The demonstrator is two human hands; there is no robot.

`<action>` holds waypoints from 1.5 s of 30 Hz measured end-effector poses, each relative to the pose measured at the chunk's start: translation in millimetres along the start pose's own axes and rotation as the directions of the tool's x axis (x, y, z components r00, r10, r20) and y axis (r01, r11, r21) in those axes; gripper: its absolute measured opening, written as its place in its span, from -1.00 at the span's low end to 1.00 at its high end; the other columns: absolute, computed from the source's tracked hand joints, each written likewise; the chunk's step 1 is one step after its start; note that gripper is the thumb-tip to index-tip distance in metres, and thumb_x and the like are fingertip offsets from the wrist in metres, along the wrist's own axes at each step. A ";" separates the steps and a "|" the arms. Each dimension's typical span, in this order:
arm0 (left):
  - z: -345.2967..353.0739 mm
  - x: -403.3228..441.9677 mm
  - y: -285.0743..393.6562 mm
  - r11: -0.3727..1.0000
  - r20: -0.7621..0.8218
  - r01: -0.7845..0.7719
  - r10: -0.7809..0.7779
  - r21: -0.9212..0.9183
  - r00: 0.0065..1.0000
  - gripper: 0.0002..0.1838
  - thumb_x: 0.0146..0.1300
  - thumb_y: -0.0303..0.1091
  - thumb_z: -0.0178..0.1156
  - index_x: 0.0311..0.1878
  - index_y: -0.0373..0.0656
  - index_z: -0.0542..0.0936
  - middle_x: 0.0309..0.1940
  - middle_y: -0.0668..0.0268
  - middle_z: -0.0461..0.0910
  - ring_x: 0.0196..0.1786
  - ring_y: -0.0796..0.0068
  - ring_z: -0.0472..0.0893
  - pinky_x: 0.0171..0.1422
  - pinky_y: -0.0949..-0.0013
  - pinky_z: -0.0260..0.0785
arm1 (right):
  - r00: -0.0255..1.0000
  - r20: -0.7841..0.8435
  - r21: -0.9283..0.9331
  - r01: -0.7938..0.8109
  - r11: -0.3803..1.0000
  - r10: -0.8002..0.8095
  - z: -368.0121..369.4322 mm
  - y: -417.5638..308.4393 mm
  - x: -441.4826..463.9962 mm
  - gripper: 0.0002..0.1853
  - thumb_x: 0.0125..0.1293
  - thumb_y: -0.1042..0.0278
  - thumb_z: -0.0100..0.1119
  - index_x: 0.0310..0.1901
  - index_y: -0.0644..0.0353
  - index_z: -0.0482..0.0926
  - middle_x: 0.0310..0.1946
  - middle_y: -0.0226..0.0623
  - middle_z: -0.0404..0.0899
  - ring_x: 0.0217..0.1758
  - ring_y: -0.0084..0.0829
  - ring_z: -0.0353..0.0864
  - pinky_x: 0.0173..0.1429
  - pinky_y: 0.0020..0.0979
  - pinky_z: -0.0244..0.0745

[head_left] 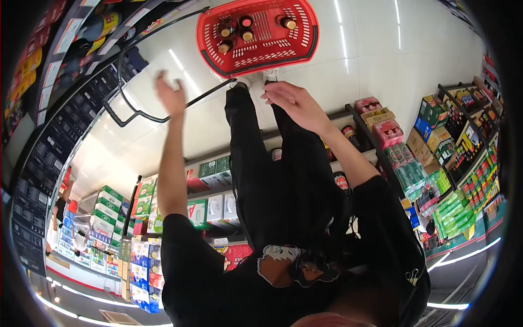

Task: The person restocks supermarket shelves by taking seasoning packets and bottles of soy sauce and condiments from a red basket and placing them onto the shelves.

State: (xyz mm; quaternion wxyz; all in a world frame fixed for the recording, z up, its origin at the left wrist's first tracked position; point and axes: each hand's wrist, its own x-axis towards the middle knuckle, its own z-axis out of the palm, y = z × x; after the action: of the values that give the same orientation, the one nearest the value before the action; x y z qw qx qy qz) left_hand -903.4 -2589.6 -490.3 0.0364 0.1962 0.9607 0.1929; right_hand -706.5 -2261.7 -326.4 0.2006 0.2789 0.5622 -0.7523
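Observation:
My left hand [171, 96] is raised near the black pull handle [135, 113], its fingers apart and slightly blurred, and nothing shows in it. My right hand [294, 104] hovers in front of my legs, below the red shopping basket [261, 68]. Its fingers are loosely extended and slightly bent, with no object visible in them. The basket stands on the floor by my shoes, with the handle stretching from it to the left. Several dark bottles [247, 35] with gold-coloured caps stand inside, one with a red top. Another bottle [289, 23] stands apart on the basket's right side.
Shelves of bottles and price labels [52, 82] curve along the left. Dark stacked boxes [41, 169] line the lower left shelf. Behind me are shelves with cartons [215, 207]; stacked drink packs [406, 169] stand at the right. Other people [79, 240] are far off at lower left.

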 end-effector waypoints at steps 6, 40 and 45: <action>166.1 0.4 133.8 0.981 0.586 0.192 -0.151 -0.008 0.796 -0.32 0.44 0.06 0.09 0.41 -0.22 0.23 0.23 -0.11 0.47 0.07 -0.22 0.64 0.08 -0.17 0.55 | 0.994 -0.106 -0.008 -0.021 1.000 0.020 -22.7 -7.1 6.5 -0.67 0.56 0.28 0.12 0.19 0.32 0.55 -0.01 -0.20 0.72 0.09 -0.38 0.71 0.23 -0.36 0.54; -256.6 6.3 246.1 0.478 0.593 0.477 0.119 -0.737 0.797 -0.55 0.27 -0.41 0.01 0.16 -0.47 0.57 -0.19 0.07 0.67 -0.52 0.51 0.50 -0.21 0.27 0.66 | 0.968 -0.226 0.231 0.159 0.960 -0.106 -62.4 -95.6 -105.4 -0.21 0.55 -0.22 -0.04 0.57 0.20 0.15 0.17 -0.07 0.59 -0.16 -0.36 0.76 -0.12 -0.35 0.70; -332.4 30.8 274.1 0.359 0.428 0.320 0.278 -0.877 0.860 -0.48 0.30 -0.13 0.13 0.10 -0.45 0.60 -0.09 0.03 0.71 -0.41 0.40 0.65 -0.41 0.44 0.40 | 0.884 0.382 0.405 0.103 0.908 -0.270 -48.5 -149.3 -138.1 -0.29 0.55 -0.07 0.03 0.57 0.14 0.18 0.18 -0.11 0.63 -0.15 -0.37 0.74 -0.24 -0.45 0.69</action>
State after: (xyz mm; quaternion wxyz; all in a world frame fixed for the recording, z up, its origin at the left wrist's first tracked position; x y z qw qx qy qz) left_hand -880.7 -2463.5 -77.8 0.3959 0.1709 0.6341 0.6419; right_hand -683.4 -2174.0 -138.0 0.1879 0.0827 0.3752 -0.9039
